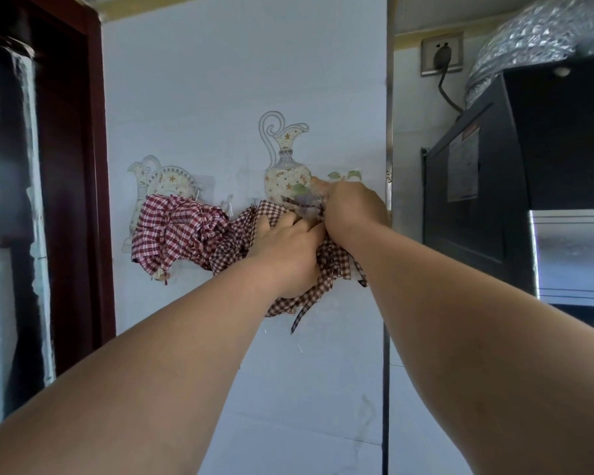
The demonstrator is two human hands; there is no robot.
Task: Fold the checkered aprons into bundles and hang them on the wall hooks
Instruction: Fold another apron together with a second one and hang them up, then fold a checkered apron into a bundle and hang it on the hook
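Forearms (172, 354) are raised | crumpled brown-checked apron bundle (232, 250) is gripped by curled left hand (285, 248) against glossy white tile wall (220, 97) | its top edge is pinched by right hand (352, 210) | rumpled red-checked bundle (172, 231) is hung just left, touching it

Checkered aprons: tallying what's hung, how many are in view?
2. The red apron hangs bundled on the wall at left; the darker apron is held by left hand and right hand beside it. Others may be hidden.

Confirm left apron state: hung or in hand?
Hung. The left apron hangs bunched on the wall, no hand on it; left hand and right hand both grip the right apron.
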